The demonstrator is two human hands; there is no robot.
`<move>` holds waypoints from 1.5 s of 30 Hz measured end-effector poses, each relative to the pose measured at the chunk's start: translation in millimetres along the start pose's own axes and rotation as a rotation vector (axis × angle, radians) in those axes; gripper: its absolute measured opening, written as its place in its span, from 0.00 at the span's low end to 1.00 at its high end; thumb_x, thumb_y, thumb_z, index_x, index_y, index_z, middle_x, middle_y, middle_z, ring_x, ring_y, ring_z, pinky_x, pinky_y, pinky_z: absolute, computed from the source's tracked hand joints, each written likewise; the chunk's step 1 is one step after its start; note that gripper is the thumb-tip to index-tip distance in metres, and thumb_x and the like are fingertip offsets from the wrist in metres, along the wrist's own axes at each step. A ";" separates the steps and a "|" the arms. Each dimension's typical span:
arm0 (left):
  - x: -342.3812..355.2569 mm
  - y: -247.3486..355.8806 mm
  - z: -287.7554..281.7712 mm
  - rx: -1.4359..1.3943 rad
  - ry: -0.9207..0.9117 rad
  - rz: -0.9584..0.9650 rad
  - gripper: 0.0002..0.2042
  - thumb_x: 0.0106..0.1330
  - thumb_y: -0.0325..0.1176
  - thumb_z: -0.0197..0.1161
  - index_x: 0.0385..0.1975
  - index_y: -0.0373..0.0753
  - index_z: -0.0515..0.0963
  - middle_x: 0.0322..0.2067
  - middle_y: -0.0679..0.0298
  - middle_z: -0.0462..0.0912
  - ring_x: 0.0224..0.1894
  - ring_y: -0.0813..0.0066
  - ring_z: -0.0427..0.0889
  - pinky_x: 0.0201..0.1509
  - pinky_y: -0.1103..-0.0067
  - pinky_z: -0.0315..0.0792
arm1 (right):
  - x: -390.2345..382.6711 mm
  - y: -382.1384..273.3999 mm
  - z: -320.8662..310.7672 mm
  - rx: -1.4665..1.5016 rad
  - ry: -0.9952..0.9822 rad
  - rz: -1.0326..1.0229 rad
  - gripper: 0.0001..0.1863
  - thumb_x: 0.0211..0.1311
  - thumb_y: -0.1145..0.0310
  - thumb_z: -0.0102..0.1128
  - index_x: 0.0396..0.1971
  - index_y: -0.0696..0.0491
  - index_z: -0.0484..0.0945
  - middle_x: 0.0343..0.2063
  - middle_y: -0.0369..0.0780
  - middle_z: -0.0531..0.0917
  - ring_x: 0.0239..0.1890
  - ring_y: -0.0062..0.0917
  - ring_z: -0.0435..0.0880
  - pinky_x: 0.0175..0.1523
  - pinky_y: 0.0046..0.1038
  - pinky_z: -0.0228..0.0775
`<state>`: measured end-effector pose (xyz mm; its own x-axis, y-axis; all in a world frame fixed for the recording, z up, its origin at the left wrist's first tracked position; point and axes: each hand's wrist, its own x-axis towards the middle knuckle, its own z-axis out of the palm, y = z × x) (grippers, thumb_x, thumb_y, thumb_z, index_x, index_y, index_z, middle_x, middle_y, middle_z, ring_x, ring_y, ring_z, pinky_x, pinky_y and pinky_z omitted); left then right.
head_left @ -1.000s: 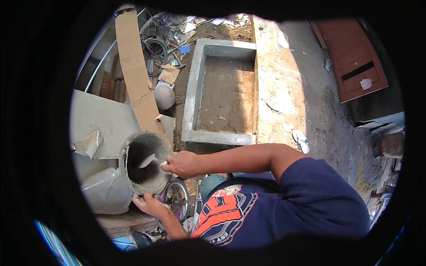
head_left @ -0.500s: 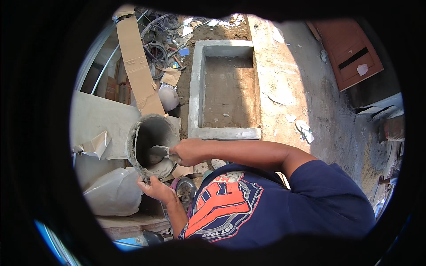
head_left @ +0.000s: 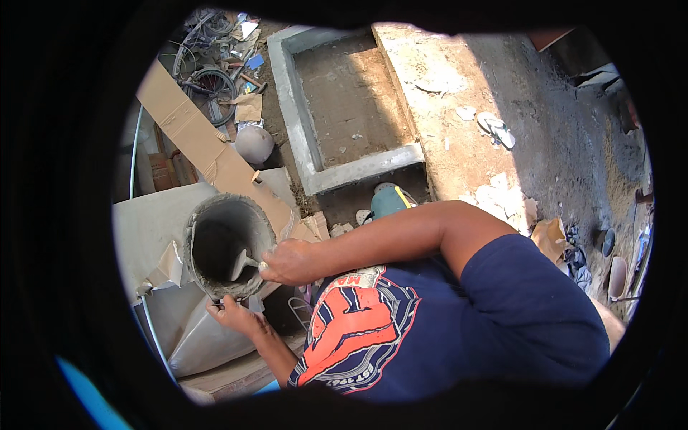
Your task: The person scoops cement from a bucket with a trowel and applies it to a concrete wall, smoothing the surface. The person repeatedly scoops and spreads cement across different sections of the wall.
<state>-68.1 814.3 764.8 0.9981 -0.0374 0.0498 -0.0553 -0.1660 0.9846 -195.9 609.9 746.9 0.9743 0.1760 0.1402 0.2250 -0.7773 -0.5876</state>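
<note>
Right hand (head_left: 284, 262): I read it as a fist, fingers wrapped round the mostly hidden handle of a small grey trowel (head_left: 239, 266). The blade sits inside the mouth of a grey, cement-crusted round bucket (head_left: 252, 215), near the right side of its wall. Left hand (head_left: 238, 316): fingers bent round the bucket's lower rim, little open space showing; I cannot tell how firmly they press. Bucket tilted, mouth facing up toward my camera, interior dark; I cannot tell how much mortar lies in it.

Surroundings, from my feed: a flat pale-grey panel (head_left: 147, 226) lies left of the bucket, and a long brown cardboard strip (head_left: 188, 123) runs from beyond the bucket toward the upper left. A crumpled translucent plastic sheet (head_left: 209, 345) lies below the left hand's side. Farther off I note a rounded grey ball-like object (head_left: 254, 145), a black-tyred bicycle wheel (head_left: 231, 89) among scattered debris, and a rectangular grey concrete border (head_left: 287, 93). Pale flip-flops (head_left: 494, 129) rest on the ground to its right
</note>
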 end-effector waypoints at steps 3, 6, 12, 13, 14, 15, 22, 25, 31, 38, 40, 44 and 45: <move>3.8 3.0 3.1 0.079 0.019 -0.029 0.17 0.62 0.16 0.54 0.51 0.30 0.74 0.46 0.60 0.76 0.44 0.72 0.76 0.50 0.74 0.76 | 7.5 17.8 -10.6 -0.005 0.055 0.086 0.17 0.66 0.66 0.59 0.52 0.56 0.80 0.40 0.55 0.85 0.37 0.50 0.91 0.40 0.50 0.83; -6.2 7.3 21.4 0.208 -0.019 0.178 0.15 0.62 0.17 0.54 0.50 0.31 0.74 0.45 0.61 0.75 0.43 0.73 0.75 0.50 0.76 0.75 | 14.9 36.2 -25.1 0.027 0.443 0.235 0.14 0.65 0.68 0.59 0.47 0.57 0.82 0.37 0.54 0.87 0.39 0.51 0.90 0.43 0.50 0.83; -13.7 25.9 68.0 0.022 -0.050 0.111 0.15 0.63 0.18 0.54 0.50 0.30 0.73 0.42 0.65 0.74 0.40 0.75 0.72 0.48 0.78 0.72 | -6.8 42.5 -60.8 -0.081 -0.006 0.290 0.18 0.66 0.69 0.59 0.54 0.59 0.78 0.38 0.55 0.86 0.38 0.51 0.90 0.41 0.49 0.83; -12.4 28.4 73.3 0.036 -0.046 0.072 0.14 0.63 0.18 0.55 0.50 0.30 0.73 0.42 0.65 0.74 0.39 0.76 0.72 0.47 0.78 0.71 | -9.8 42.9 -67.6 -0.083 -0.082 0.287 0.19 0.66 0.69 0.59 0.55 0.59 0.78 0.38 0.55 0.86 0.38 0.51 0.90 0.42 0.49 0.83; -10.6 30.7 79.6 0.045 -0.066 0.060 0.14 0.63 0.18 0.55 0.49 0.30 0.73 0.41 0.66 0.74 0.39 0.76 0.71 0.46 0.78 0.71 | -11.7 47.5 -76.5 -0.071 -0.024 0.305 0.19 0.66 0.69 0.59 0.55 0.59 0.78 0.37 0.55 0.87 0.39 0.51 0.91 0.42 0.49 0.82; -8.1 31.8 85.5 0.057 -0.064 0.038 0.14 0.63 0.18 0.55 0.49 0.30 0.73 0.41 0.66 0.73 0.38 0.77 0.71 0.45 0.79 0.70 | -11.9 50.0 -82.9 -0.072 0.061 0.342 0.19 0.65 0.69 0.59 0.54 0.59 0.78 0.37 0.55 0.87 0.38 0.51 0.91 0.41 0.50 0.82; 16.2 25.7 151.0 -0.103 -0.229 0.121 0.13 0.63 0.16 0.55 0.48 0.33 0.75 0.40 0.69 0.73 0.39 0.80 0.70 0.47 0.80 0.70 | -17.5 75.8 -107.2 -0.011 0.117 0.516 0.14 0.62 0.69 0.61 0.44 0.61 0.81 0.32 0.57 0.88 0.37 0.53 0.91 0.42 0.50 0.82; 33.7 20.9 192.9 -0.073 -0.290 0.209 0.14 0.63 0.16 0.54 0.48 0.33 0.76 0.41 0.70 0.74 0.40 0.80 0.71 0.48 0.80 0.70 | -34.8 105.7 -132.0 0.027 0.321 0.490 0.15 0.61 0.68 0.62 0.46 0.58 0.81 0.34 0.55 0.88 0.38 0.53 0.90 0.43 0.51 0.81; 76.8 24.1 321.8 -0.183 -0.409 0.215 0.16 0.63 0.15 0.53 0.50 0.31 0.77 0.45 0.69 0.76 0.44 0.80 0.74 0.54 0.80 0.71 | -65.7 212.0 -205.2 -0.111 0.444 0.690 0.25 0.65 0.65 0.66 0.60 0.53 0.73 0.44 0.51 0.81 0.45 0.51 0.87 0.47 0.50 0.81; 117.9 63.8 532.6 -0.175 -0.541 0.090 0.17 0.64 0.16 0.54 0.52 0.33 0.77 0.45 0.65 0.81 0.45 0.79 0.78 0.52 0.79 0.75 | -116.2 360.8 -258.9 -0.111 0.636 0.729 0.25 0.69 0.61 0.65 0.62 0.52 0.71 0.45 0.49 0.80 0.45 0.50 0.87 0.47 0.50 0.80; 124.4 76.8 577.8 -0.132 -0.603 0.061 0.15 0.64 0.16 0.54 0.50 0.35 0.77 0.43 0.66 0.80 0.42 0.79 0.78 0.47 0.79 0.74 | -129.0 384.3 -267.6 -0.032 0.600 0.834 0.25 0.69 0.61 0.65 0.62 0.51 0.71 0.44 0.49 0.80 0.45 0.50 0.86 0.47 0.49 0.79; 135.7 88.2 672.0 -0.134 -0.655 -0.100 0.13 0.63 0.16 0.56 0.45 0.37 0.76 0.39 0.69 0.78 0.36 0.83 0.74 0.38 0.82 0.70 | -152.0 435.5 -308.0 0.100 0.593 0.916 0.28 0.70 0.59 0.64 0.66 0.51 0.69 0.48 0.51 0.81 0.48 0.53 0.85 0.51 0.50 0.79; 138.0 89.5 687.3 -0.139 -0.666 -0.128 0.12 0.63 0.16 0.56 0.43 0.38 0.76 0.38 0.70 0.78 0.34 0.84 0.73 0.36 0.82 0.69 | -154.4 444.4 -318.2 0.155 0.592 0.929 0.29 0.70 0.59 0.64 0.67 0.51 0.69 0.49 0.52 0.81 0.49 0.53 0.85 0.52 0.50 0.78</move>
<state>45.1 117.1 744.4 0.7640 -0.6303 -0.1381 0.1103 -0.0833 0.9904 -248.1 45.0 717.7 0.6172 -0.7835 -0.0725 -0.5522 -0.3657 -0.7492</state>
